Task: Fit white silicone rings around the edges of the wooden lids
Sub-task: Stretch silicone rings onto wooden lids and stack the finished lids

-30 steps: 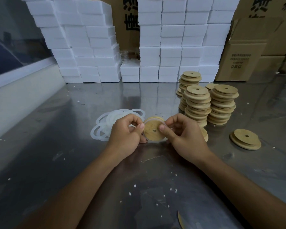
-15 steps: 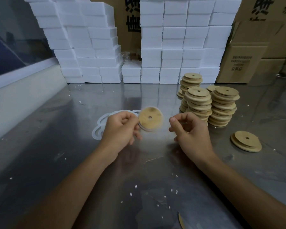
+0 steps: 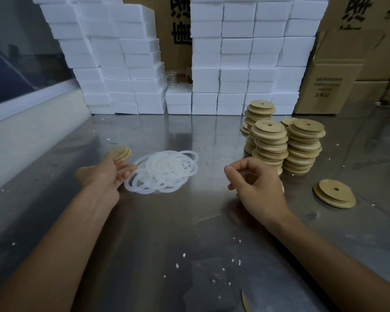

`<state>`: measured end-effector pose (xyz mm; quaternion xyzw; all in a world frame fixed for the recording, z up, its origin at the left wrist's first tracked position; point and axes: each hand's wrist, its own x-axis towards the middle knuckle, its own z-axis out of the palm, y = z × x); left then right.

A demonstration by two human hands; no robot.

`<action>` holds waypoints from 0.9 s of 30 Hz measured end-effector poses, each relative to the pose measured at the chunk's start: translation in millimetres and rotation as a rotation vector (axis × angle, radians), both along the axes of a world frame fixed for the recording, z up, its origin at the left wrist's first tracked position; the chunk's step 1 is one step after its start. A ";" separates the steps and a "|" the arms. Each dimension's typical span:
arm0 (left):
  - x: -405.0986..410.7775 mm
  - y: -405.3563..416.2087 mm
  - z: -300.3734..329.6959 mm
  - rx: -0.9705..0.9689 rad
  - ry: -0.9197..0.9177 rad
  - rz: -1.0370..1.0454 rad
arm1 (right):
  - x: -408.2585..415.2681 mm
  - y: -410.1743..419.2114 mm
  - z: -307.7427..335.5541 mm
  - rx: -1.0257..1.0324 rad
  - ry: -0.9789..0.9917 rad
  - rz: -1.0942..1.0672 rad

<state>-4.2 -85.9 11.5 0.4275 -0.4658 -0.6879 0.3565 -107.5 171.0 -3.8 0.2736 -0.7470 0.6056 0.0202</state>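
1. We look down at a steel counter (image 3: 189, 221) flecked with white crumbs, both bare forearms reaching in from the bottom edge.
2. Our left hand (image 3: 104, 174), at about 9 o'clock, pinches a wooden lid (image 3: 121, 152) at its fingertips; the lid is blurred and raised at the hand's far side.
3. Just right of that hand, a loose pile of white silicone rings (image 3: 164, 171) lies flat on the counter, overlapping one another.
4. Our right hand (image 3: 257, 188), at about 3 o'clock, has its fingers loosely curled; whether it holds anything we cannot tell.
5. Behind the right hand, at 1 o'clock, stand stacks of wooden lids (image 3: 284, 140), close together and partly hidden by the fingers.
6. A single lid (image 3: 334, 195) lies flat at 3 o'clock, apart from the stacks.
7. At 12 o'clock, white foam blocks (image 3: 234, 52) are walled up, with cardboard boxes (image 3: 338, 82) behind and to the right.
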 end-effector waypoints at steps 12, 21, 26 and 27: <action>-1.6 12.9 -7.4 -0.489 -0.376 -0.110 | 1.4 -0.2 0.1 0.019 -0.006 0.018; -3.0 46.3 -12.6 -1.294 -0.421 -0.352 | 2.0 1.2 -0.7 0.102 0.174 -0.054; -5.6 53.7 -14.8 -1.391 -0.482 -0.585 | -7.6 14.5 7.0 0.334 0.362 -0.249; -5.7 53.6 -14.6 -1.378 -0.491 -0.598 | -9.5 17.4 9.0 0.385 0.380 -0.284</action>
